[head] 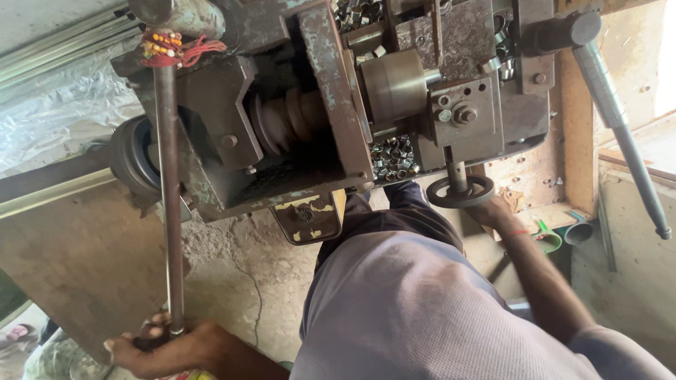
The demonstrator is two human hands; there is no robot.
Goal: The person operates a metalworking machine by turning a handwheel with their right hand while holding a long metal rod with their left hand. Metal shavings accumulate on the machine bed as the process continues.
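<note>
The long metal rod (169, 204), stiff and likely heavy, is gripped at its low end by the left hand (165, 345) with fingers wrapped tight, while the small black wheel (460, 191) under the rusty machine (324, 91) seems held by the right hand (496, 211).

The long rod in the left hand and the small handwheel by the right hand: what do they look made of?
Long rod: apparently steel, dull grey-brown, bare and slightly rusty. Small handwheel: dark metal, probably cast iron, matte and worn. Left hand grips the rod's end; right hand touches the wheel.
</note>
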